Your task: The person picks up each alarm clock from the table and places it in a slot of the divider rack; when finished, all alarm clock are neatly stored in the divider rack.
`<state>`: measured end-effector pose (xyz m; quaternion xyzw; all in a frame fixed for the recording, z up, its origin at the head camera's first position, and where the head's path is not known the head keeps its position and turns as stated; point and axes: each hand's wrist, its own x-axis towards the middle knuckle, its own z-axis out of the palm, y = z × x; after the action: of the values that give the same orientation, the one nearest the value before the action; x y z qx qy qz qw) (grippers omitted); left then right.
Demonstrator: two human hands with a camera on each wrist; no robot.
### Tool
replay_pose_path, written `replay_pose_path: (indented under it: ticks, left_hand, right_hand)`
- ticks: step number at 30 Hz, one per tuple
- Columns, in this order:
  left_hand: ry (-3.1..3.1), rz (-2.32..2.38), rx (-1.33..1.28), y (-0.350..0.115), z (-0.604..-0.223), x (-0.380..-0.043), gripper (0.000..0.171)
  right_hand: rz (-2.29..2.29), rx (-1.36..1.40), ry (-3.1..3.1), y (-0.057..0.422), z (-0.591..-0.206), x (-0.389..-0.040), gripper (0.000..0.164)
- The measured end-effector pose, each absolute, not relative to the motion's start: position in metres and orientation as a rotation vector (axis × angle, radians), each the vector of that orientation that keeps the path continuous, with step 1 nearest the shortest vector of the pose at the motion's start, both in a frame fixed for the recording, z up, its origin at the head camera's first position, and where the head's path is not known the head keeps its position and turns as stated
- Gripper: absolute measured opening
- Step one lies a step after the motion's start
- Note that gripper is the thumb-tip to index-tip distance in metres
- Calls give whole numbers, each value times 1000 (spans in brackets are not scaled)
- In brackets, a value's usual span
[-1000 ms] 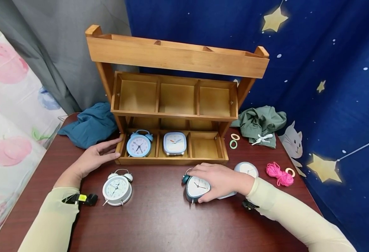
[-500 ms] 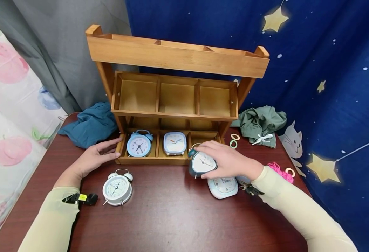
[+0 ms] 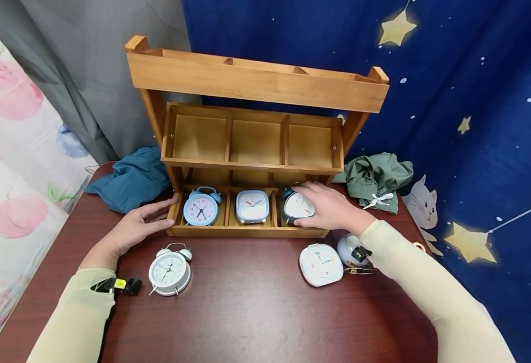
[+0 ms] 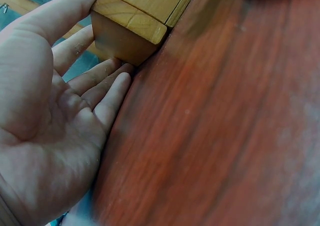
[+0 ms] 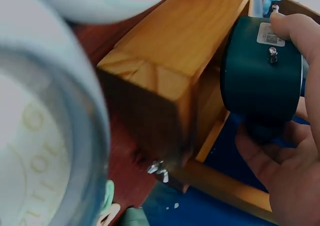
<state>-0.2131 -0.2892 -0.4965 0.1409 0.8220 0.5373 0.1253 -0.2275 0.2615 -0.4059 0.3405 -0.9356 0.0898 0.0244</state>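
My right hand (image 3: 326,205) grips a dark green alarm clock (image 3: 299,205) at the right compartment of the bottom shelf. In the right wrist view, thumb and fingers wrap the clock's green body (image 5: 260,71). My left hand (image 3: 140,227) lies with extended fingers against the left end of the wooden shelf rack (image 3: 247,233); the left wrist view shows fingertips at the rack's wooden end (image 4: 125,36). A blue twin-bell alarm clock (image 3: 200,209) stands in the left compartment, a blue-rimmed square clock (image 3: 252,206) in the middle one.
On the table, a white twin-bell clock (image 3: 170,272) stands front left. A white rounded clock (image 3: 321,264) and a pale round clock (image 3: 350,251) lie front right, the latter partly behind my wrist. Teal cloth (image 3: 131,179) and green cloth (image 3: 376,176) flank the rack.
My right hand has lifted the dark green alarm clock from the table and carried it back and slightly right into the bottom shelf's right compartment. My left hand has stayed in place.
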Motion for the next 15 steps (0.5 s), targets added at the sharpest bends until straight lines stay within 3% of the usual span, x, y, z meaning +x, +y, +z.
replay_pose_path:
  ticks: [15]
  left_hand:
    - [2399, 1574, 428, -289, -497, -213, 68]
  right_hand:
    - [153, 1080, -2968, 253, -424, -242, 95]
